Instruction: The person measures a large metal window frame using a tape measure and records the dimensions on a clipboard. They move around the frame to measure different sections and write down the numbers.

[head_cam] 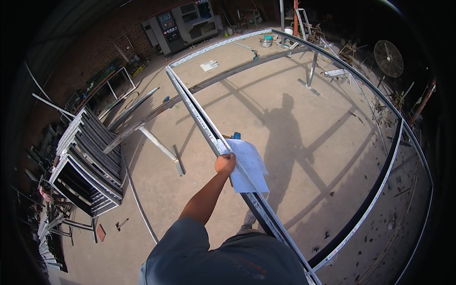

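My left hand [225, 164] is closed over the edge of a long metal profile rail [199, 117], which runs diagonally from the far left to my waist. Along the rail lies what looks like an extended tape measure's blade [245, 175], passing under my fingers. Beside the hand, sheets of printed paper [248, 156] rest across the rail on a clipboard, whose blue clip [236, 135] shows at the top. The rail is part of a large rectangular frame that reaches around to the right [374, 194]. My right hand is out of view.
Steel supports [156, 144] with feet stand under a long beam [228, 73]. Stacked frames [89, 178] are at the left. A cordless drill [255, 54] lies far ahead near a metal pot [265, 43]. A hammer [122, 223] lies on the floor. A large machine [181, 25] stands behind.
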### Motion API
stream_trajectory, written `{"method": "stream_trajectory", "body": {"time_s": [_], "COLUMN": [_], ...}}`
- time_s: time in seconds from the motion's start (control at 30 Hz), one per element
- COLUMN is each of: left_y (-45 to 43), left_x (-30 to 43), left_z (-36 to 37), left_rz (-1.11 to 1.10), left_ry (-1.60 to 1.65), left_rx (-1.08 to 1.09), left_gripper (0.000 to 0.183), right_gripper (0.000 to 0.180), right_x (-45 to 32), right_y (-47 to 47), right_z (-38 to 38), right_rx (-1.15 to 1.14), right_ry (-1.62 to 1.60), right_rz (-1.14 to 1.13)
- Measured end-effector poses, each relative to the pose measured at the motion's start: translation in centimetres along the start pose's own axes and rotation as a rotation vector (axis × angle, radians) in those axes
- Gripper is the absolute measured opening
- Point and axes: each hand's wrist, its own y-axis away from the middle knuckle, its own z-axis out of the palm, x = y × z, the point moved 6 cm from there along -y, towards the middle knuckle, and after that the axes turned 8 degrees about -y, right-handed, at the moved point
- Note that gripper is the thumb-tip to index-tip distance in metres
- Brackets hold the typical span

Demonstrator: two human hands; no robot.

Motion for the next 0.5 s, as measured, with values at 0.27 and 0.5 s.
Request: {"method": "stream_trajectory", "body": {"time_s": [0.27,0.5], "left_y": [-1.7,-1.4], "left_x": [0.1,0.3], "left_z": [-0.1,0.3], "left_rz": [-0.028,-0.006], "left_ry": [-0.082,-0.086], "left_rx": [0.000,0.019], "left_gripper": [0.032,0.033], "right_gripper": [0.029,0.016], "right_x": [0.7,-1.1], "right_y": [2.1,3.0], "right_z": [-1.1,-2.5], "right_rx": [0.021,-0.030], "right_ry": [-0.047,-0.145], "right_rz": [0.042,0.044]}}
